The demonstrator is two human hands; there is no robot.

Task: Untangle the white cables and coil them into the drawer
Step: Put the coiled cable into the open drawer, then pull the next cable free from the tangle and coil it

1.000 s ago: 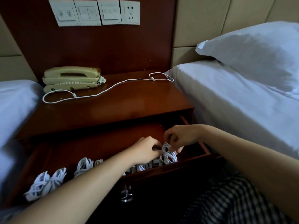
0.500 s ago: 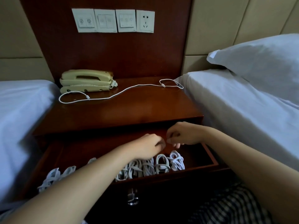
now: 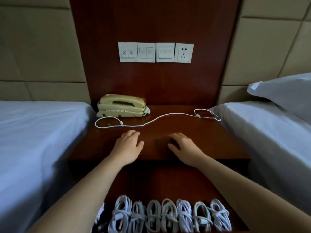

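Head view has both hands over the nightstand [image 3: 210, 140]: the left hand [image 3: 128, 145] and right hand [image 3: 184, 148] lie with fingers loose and spread, holding nothing, just short of the one loose cable [image 3: 158, 119]. Whether the palms touch the wood I cannot tell. That cable runs from a loop in front of the phone [image 3: 121, 105] across to a second loop at the edge of the right bed [image 3: 269, 132]. Seven or so bound coils [image 3: 168, 216] stand in a row at the front of the open drawer [image 3: 168, 182]; the row's left end is hidden under the forearm

To do this step well, I would pinch one plug end, draw the cable toward the middle, and wind even loops to match the coils below, with the tail wrapped round the waist. The phone's curly cord sits just beside the left loop and could snag. The right loop lies against the mattress, so lift it, don't drag. A pillow [image 3: 282, 93] and wall switches [image 3: 155, 52] are well apart from the work
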